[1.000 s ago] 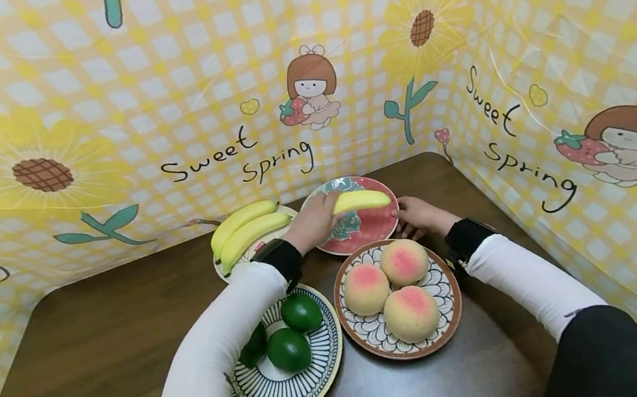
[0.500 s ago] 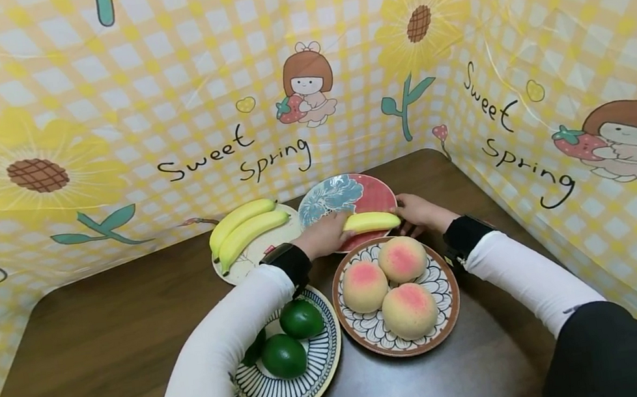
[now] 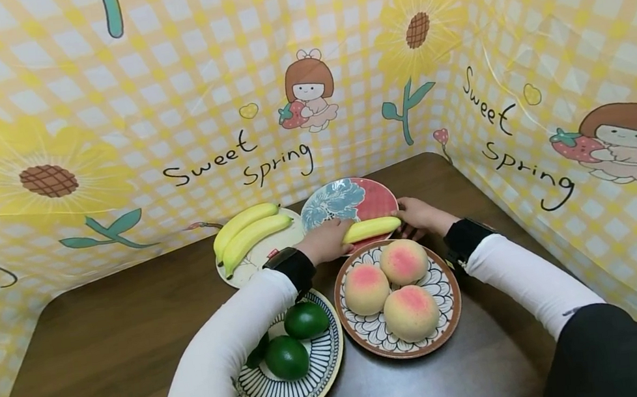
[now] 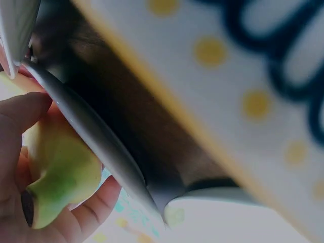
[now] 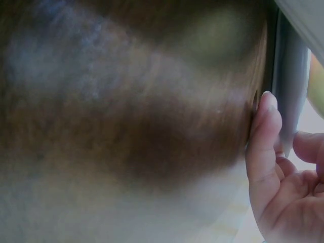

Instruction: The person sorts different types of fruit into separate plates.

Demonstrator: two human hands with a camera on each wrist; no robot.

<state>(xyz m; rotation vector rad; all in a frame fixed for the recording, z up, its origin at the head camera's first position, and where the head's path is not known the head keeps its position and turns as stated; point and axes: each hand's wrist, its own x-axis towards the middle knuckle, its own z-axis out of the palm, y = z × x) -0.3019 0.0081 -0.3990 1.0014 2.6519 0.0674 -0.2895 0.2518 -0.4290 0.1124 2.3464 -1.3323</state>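
Note:
My left hand [image 3: 326, 239] grips one end of a yellow banana [image 3: 370, 229], which lies low along the near part of a red plate with a blue flower [image 3: 377, 199]. In the left wrist view, thumb and fingers curl around the greenish stem end of the banana [image 4: 71, 167], beside the plate's edge [image 4: 101, 136]. My right hand [image 3: 419, 216] pinches the right rim of that same plate. The right wrist view has the plate's rim [image 5: 291, 86] between thumb and fingers. Whether the banana's full length touches the plate is hard to tell.
Two bananas [image 3: 254, 240] lie on a cream plate [image 3: 283, 236] at left. Three peaches [image 3: 411, 314] sit on a brown-rimmed plate [image 3: 449, 301] in front. Dark green fruits [image 3: 287, 358] rest on a striped plate [image 3: 316, 382] under my left forearm. Patterned cloth [image 3: 194, 94] walls the brown table.
My left hand has brought the banana from over the plate's middle down toward its near edge, uncovering the blue flower. The right hand has stayed at the rim.

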